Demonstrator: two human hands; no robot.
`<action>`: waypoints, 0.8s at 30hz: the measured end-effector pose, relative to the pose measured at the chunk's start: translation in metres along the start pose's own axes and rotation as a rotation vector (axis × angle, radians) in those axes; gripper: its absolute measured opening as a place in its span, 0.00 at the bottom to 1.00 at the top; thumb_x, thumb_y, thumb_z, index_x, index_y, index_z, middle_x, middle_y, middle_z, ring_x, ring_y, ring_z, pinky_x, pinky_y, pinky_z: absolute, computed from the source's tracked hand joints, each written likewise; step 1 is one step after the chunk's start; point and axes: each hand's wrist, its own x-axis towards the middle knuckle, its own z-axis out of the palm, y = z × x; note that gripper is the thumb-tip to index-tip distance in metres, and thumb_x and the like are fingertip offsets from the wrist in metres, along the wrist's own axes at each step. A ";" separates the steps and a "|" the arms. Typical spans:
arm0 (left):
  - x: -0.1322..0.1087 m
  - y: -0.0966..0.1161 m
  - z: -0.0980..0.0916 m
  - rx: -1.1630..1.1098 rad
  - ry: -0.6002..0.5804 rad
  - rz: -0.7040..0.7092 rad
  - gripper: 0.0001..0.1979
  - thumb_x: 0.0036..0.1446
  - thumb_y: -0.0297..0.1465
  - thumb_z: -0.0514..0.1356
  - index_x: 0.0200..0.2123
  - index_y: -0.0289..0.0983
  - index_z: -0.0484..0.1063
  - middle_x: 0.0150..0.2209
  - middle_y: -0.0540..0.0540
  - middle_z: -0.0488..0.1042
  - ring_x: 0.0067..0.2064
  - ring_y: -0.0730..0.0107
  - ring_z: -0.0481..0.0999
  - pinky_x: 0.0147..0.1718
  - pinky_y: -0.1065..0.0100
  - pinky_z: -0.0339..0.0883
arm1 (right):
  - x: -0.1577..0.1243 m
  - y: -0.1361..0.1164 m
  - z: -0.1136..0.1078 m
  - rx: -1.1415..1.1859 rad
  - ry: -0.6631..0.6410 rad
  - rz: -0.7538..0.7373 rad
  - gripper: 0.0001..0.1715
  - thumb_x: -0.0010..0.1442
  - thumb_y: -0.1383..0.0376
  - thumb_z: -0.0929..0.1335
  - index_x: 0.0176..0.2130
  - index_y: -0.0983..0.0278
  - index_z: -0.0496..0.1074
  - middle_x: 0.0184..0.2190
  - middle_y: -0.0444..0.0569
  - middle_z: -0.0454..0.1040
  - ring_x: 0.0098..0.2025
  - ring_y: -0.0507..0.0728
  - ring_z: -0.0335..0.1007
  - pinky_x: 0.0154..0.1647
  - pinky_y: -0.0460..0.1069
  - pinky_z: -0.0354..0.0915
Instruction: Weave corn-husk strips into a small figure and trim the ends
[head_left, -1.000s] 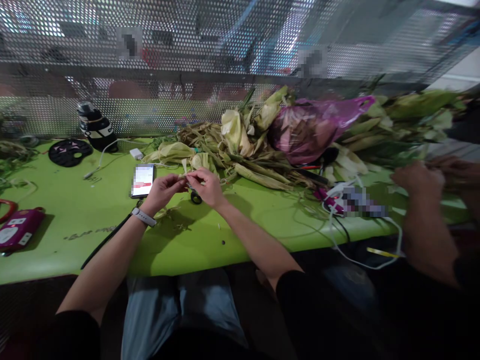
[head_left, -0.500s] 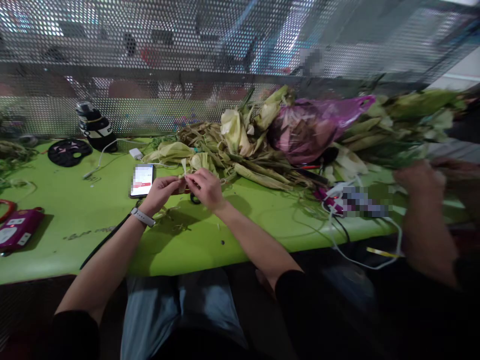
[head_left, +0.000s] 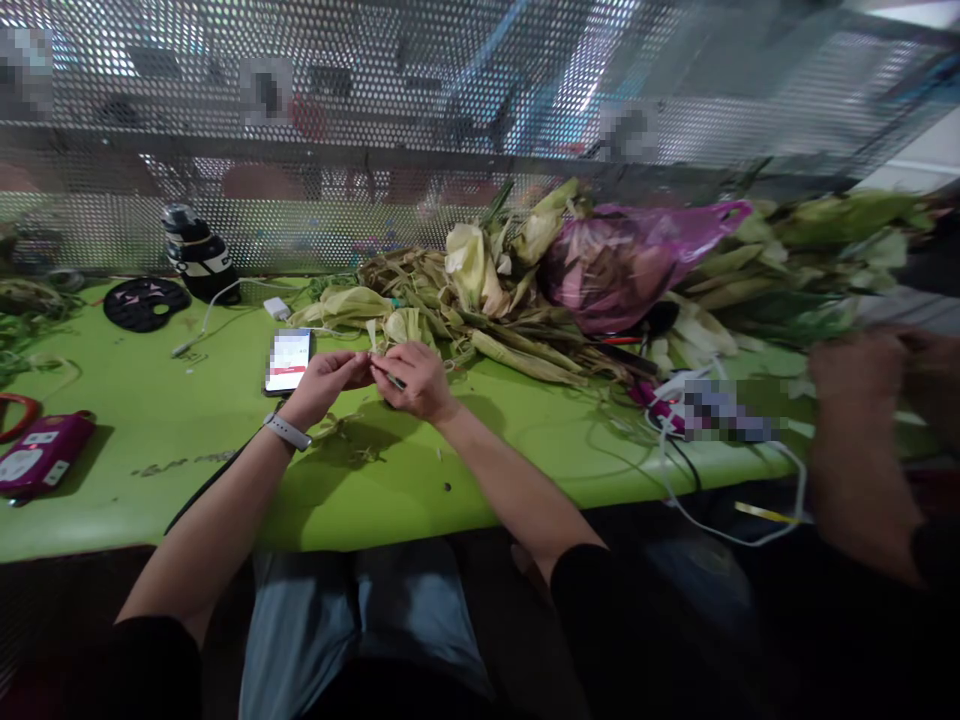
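Observation:
In the middle of the green table, my left hand [head_left: 330, 385] is closed, its thumb and finger pinched on a narrow pale corn husk strip [head_left: 372, 336] that sticks up. Fingertips of my right hand [head_left: 418, 382] meet the left ones there. A small dark object [head_left: 398, 381] shows within the curled right fingers; its kind is hard to make out. Just behind the right hand lies a pale gathered husk bundle [head_left: 407, 325]. To the left of my left hand is a lit phone [head_left: 288, 362].
A husk pile [head_left: 427, 290] and a pink plastic bag [head_left: 622, 265] stand along the perforated metal screen [head_left: 420, 100]. A black bottle [head_left: 201, 255] and purple power box [head_left: 45, 455] are left. Cables and another person's blurred hands [head_left: 862, 370] are right.
A black ring seen below my right hand no longer shows; a dark object now appears in its fingers. My right fingers have curled more. The view has shifted slightly.

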 end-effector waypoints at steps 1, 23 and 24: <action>0.000 0.000 0.001 -0.004 -0.018 0.007 0.21 0.47 0.45 0.70 0.36 0.33 0.79 0.34 0.44 0.81 0.37 0.67 0.81 0.50 0.58 0.73 | 0.000 -0.001 0.000 0.046 0.032 0.048 0.15 0.66 0.61 0.64 0.46 0.64 0.77 0.35 0.52 0.74 0.40 0.57 0.70 0.43 0.53 0.67; 0.002 0.000 0.000 0.055 0.032 -0.003 0.20 0.48 0.45 0.69 0.29 0.32 0.75 0.26 0.47 0.77 0.30 0.71 0.79 0.40 0.64 0.75 | 0.002 0.004 0.001 -0.042 -0.028 -0.064 0.13 0.66 0.65 0.64 0.42 0.63 0.78 0.33 0.50 0.76 0.37 0.56 0.70 0.42 0.53 0.65; 0.002 0.000 0.000 0.037 0.007 -0.010 0.21 0.48 0.46 0.69 0.31 0.32 0.75 0.27 0.46 0.78 0.31 0.70 0.79 0.42 0.64 0.75 | 0.002 0.004 0.001 0.007 -0.015 -0.013 0.13 0.66 0.64 0.64 0.43 0.63 0.78 0.34 0.51 0.76 0.38 0.56 0.70 0.43 0.53 0.66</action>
